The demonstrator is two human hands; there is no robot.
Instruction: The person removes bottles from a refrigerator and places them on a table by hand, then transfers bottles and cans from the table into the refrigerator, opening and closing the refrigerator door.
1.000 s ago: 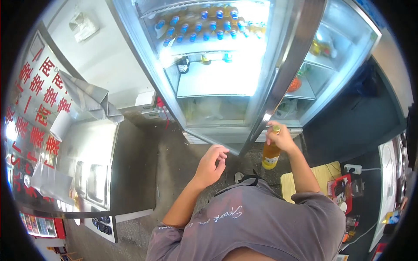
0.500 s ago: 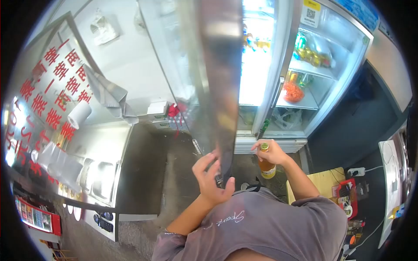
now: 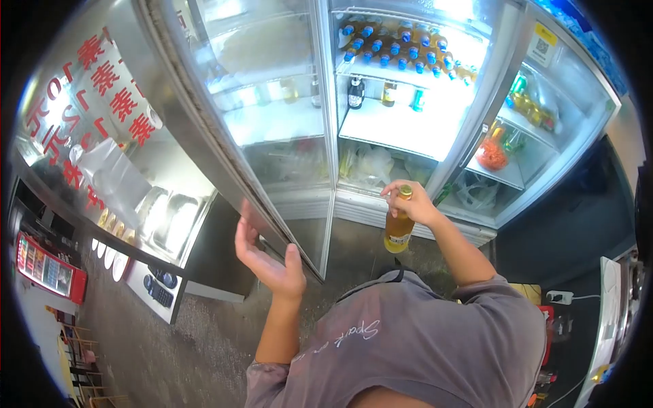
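Note:
My right hand grips an amber glass bottle by its neck, upright, in front of the lit fridge. My left hand, fingers apart, is at the lower edge of the swung-out glass fridge door; the fingers are beside or against its frame. Inside the fridge, rows of blue-capped bottles lie on the upper shelf. Below them, a dark bottle, a small amber bottle and a teal can stand on the white shelf.
Right of the open section, another glass door covers bags and a red-orange bundle. At the left are a metal counter and glass with red lettering. A power strip lies at the right; a red display fridge stands far left.
The fridge door has swung left, with my left hand moving left beside it. The open shelves are in full view again. My right hand still holds the bottle, now slightly higher in view.

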